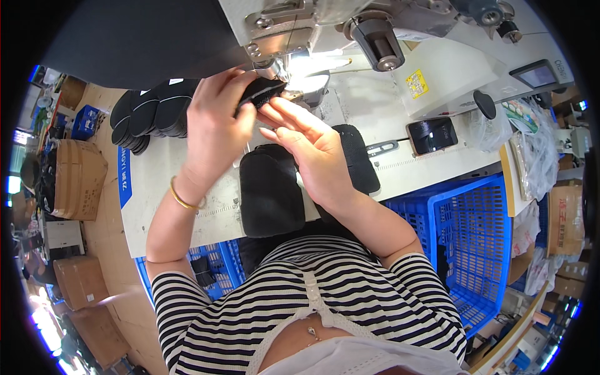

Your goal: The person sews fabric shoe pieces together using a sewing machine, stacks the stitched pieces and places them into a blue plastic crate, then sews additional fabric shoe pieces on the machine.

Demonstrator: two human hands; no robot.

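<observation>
Under the lit needle area of a sewing machine [278, 65], both my hands hold a small black padded fabric piece [262, 92] with a pale edge line. My left hand [219, 115] grips it from the left, thumb and fingers closed on it. From below and to the right, my right hand [306, 140] presses its fingertips against the same piece. Beneath my wrists lie two more black padded pieces: one [272, 194] hangs over the table's front edge, the other [356, 159] rests to the right of my right hand. My fingers partly hide the held piece.
Stacked black padded pieces [153, 112] sit at the table's left. A phone [432, 135] and a small metal tool [382, 147] lie on the right of the white table [400, 172]. Blue plastic baskets [469, 244] stand below the front edge. Cardboard boxes [78, 178] stand at left.
</observation>
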